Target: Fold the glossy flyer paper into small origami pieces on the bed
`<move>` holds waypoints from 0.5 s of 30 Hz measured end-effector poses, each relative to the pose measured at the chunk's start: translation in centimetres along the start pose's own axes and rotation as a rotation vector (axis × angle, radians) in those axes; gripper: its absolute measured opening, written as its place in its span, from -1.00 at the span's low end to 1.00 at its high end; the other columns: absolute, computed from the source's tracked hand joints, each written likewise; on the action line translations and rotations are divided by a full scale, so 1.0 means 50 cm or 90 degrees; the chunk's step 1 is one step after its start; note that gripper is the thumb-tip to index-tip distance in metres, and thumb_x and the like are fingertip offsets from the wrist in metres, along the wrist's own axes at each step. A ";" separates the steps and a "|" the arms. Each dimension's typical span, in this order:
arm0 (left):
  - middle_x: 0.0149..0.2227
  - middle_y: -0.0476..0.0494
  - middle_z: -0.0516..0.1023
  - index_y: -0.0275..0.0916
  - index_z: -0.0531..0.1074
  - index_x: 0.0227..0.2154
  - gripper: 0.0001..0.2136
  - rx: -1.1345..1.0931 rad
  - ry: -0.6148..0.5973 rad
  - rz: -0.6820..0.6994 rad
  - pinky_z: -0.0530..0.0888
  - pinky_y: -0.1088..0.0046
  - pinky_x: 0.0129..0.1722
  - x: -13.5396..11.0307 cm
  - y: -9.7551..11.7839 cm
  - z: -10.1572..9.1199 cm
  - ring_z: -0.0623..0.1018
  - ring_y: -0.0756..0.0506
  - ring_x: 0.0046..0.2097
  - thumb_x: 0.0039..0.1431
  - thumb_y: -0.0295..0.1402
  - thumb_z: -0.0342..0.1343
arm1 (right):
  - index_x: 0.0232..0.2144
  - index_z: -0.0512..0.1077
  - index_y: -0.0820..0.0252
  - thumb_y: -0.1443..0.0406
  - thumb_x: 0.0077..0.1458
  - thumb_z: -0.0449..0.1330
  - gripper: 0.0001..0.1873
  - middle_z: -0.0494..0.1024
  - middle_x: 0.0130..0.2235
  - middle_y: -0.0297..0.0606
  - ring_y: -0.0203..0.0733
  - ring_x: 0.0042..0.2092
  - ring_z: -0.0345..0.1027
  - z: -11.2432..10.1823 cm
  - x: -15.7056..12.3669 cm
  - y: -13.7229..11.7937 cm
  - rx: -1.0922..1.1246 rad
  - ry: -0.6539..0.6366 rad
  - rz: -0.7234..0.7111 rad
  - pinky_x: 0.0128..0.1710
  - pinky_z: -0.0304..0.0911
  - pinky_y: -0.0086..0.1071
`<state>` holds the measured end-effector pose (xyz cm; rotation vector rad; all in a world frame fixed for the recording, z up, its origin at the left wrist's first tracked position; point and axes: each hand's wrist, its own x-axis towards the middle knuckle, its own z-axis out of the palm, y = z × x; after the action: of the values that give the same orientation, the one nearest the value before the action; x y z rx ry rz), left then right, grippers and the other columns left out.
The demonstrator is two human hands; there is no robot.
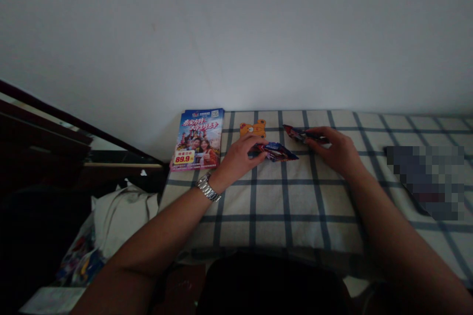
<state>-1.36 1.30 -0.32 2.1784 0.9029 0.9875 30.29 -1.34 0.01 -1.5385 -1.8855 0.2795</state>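
My left hand [239,158], with a metal watch [208,188] on its wrist, pinches a folded flyer [279,152] printed in blue and red. To its right, my right hand [335,151] grips a second folded flyer [294,134], dark with reddish print. A gap separates the two pieces, both held just over the checked cloth. Just beyond my left hand lies an orange bear-shaped piece [253,129], its lower part hidden by the fingers. A stack of colourful flyers [200,142] showing "89.9" rests to the left.
Checked bedding [269,231] covers the surface, which meets a plain wall [251,34] at the back. A dark flat object [414,182], partly blurred out, lies at the right. White bags [120,216] sit down at the left, below a dark rail [81,123].
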 end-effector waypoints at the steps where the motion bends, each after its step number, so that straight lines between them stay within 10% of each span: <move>1: 0.00 -0.14 0.56 -0.15 0.54 0.00 -0.78 0.000 0.001 -0.001 0.65 0.18 0.10 0.000 0.001 0.000 0.62 -0.11 0.03 0.32 -0.42 0.27 | 0.00 0.58 0.07 0.11 0.25 0.32 -0.69 0.71 -0.12 -0.17 0.00 -0.22 0.63 0.000 -0.001 -0.003 0.017 0.019 0.006 -0.18 0.56 -0.12; 15: -0.03 -0.16 0.59 -0.17 0.54 -0.03 -0.80 0.008 0.012 -0.035 0.66 0.22 0.02 0.000 -0.002 0.008 0.63 -0.13 -0.01 0.31 -0.35 0.30 | -0.05 0.56 0.05 0.14 0.31 0.28 -0.77 0.68 -0.10 -0.17 0.00 -0.12 0.61 0.030 -0.015 -0.075 0.155 0.026 -0.064 -0.08 0.57 -0.11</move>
<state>-1.07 1.26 -0.60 2.1468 0.9743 0.9795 26.49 -2.74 0.68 -1.2744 -1.8169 0.4135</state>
